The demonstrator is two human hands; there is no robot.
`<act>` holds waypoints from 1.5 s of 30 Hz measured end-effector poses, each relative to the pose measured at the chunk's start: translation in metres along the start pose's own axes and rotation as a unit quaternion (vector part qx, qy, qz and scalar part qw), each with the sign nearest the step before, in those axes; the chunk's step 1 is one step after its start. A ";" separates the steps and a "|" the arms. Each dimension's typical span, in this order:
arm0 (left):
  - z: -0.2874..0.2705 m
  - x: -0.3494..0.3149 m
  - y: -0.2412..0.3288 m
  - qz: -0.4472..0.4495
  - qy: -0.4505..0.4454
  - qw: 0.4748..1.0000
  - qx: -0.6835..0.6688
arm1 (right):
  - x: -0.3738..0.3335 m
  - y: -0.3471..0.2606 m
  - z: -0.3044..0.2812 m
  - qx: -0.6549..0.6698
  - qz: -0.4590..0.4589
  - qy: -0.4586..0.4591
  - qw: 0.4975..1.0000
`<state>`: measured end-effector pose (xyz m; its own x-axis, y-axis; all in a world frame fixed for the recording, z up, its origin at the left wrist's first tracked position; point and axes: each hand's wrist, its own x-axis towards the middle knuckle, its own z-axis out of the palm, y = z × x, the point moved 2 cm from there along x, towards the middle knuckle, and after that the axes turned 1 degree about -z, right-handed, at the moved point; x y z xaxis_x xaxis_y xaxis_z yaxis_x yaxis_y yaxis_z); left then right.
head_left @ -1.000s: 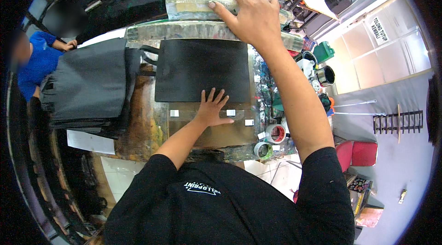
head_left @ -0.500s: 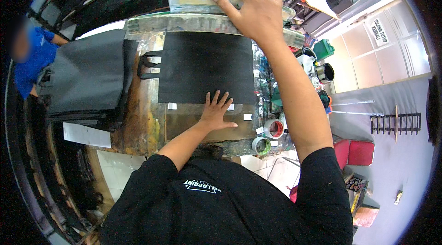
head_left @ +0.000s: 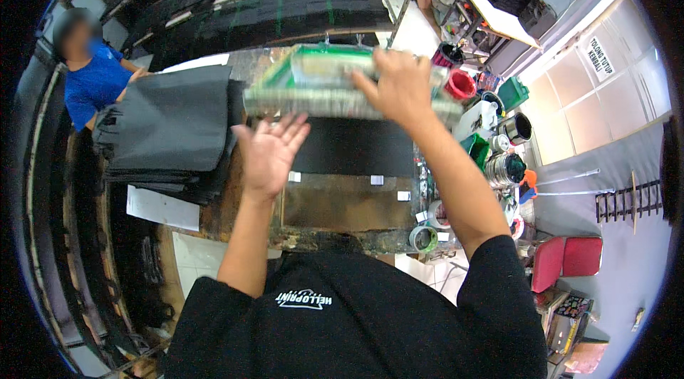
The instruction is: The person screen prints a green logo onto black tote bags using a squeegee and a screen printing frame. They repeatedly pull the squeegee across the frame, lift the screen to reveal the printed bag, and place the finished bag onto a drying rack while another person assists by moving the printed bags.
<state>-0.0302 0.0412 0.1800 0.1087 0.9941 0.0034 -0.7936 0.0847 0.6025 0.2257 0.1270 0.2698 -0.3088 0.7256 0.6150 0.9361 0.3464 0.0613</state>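
A black fabric bag (head_left: 349, 147) lies flat on the worktable, its far part hidden beneath a tilted screen-printing frame (head_left: 320, 105) with green inner edges. A pale squeegee (head_left: 331, 64) rests within the frame, blurred by motion. My right hand (head_left: 406, 83) is closed over the squeegee's right part; its far fingers are hard to make out. Palm up, my left hand (head_left: 271, 154) is open with fingers spread, just below the frame's near left edge and holding nothing. Whether its fingertips touch the frame, I cannot tell.
Left of the frame sits a stack of black bags (head_left: 167, 122); a person in a blue shirt (head_left: 96, 83) is beyond it. Tape rolls (head_left: 424, 238), a red container (head_left: 461, 85) and several cans (head_left: 506, 169) crowd the right side. A red chair (head_left: 548, 263) stands farther right.
The frame and squeegee have come nearer and now cover the bag's far part. My left hand has left the bag, moved left and turned palm up. The view has shifted.
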 end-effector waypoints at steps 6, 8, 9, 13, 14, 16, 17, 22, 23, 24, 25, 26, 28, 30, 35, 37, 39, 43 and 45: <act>-0.080 -0.062 -0.028 -0.194 0.209 0.958 0.034 | -0.097 -0.007 0.079 0.056 -0.019 -0.300 0.952; -0.105 -0.069 -0.051 -0.236 0.212 0.946 0.059 | -0.135 -0.012 0.101 0.063 -0.019 -0.274 0.959; -0.126 -0.071 -0.063 -0.254 0.172 0.949 0.076 | -0.145 -0.016 0.102 0.071 -0.009 -0.289 0.955; -0.173 -0.070 -0.086 -0.320 0.229 0.912 0.111 | -0.141 -0.019 0.112 0.081 0.023 -0.280 0.956; -0.181 -0.069 -0.087 -0.336 0.224 0.907 0.122 | -0.134 -0.017 0.119 0.077 0.027 -0.276 0.958; -0.187 -0.066 -0.087 -0.389 0.224 0.883 0.136 | -0.117 -0.006 0.142 0.065 0.024 -0.251 0.965; -0.191 -0.065 -0.087 -0.415 0.224 0.870 0.143 | -0.106 0.000 0.157 0.059 0.023 -0.239 0.969; -0.189 -0.028 -0.050 -0.617 0.058 0.706 0.343 | -0.042 0.034 0.241 0.007 0.004 -0.152 0.988; -0.173 -0.002 -0.041 -0.510 0.027 0.711 0.483 | -0.030 0.041 0.257 -0.010 -0.003 -0.150 0.989; -0.154 0.025 -0.034 -0.389 -0.003 0.691 0.610 | -0.019 0.045 0.273 -0.020 0.001 -0.152 0.988; -0.138 0.054 -0.029 -0.253 -0.034 0.650 0.716 | -0.008 0.047 0.287 -0.031 0.003 -0.152 0.988; -0.125 0.088 -0.028 -0.162 -0.016 0.644 0.748 | 0.000 0.051 0.298 -0.019 -0.003 -0.133 0.991; -0.102 0.157 -0.030 0.066 -0.024 0.641 0.764 | 0.009 0.052 0.318 -0.031 -0.007 -0.153 0.988; -0.092 0.230 -0.044 0.216 -0.060 0.537 0.813 | 0.011 0.051 0.330 -0.048 -0.008 -0.171 0.984; -0.123 0.335 -0.089 0.152 -0.117 0.411 0.891 | 0.013 0.069 0.334 0.029 -0.023 -0.170 0.985; -0.130 0.339 -0.092 0.187 -0.116 0.425 0.878 | 0.018 0.080 0.311 -0.004 0.014 -0.220 0.975; -0.132 0.339 -0.095 0.213 -0.119 0.437 0.866 | 0.005 0.091 0.309 -0.008 0.009 -0.202 0.979; -0.131 0.340 -0.097 0.230 -0.118 0.431 0.864 | 0.004 0.093 0.314 -0.021 0.006 -0.193 0.981; -0.133 0.347 -0.095 0.220 -0.128 0.430 0.866 | 0.008 0.096 0.317 -0.029 0.002 -0.200 0.979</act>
<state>0.0032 0.3868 0.0181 0.4151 0.8286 0.3757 0.8417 -0.5065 0.1872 0.2593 0.3547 0.0312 -0.3361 0.9057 0.2582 0.9416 0.3174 0.1124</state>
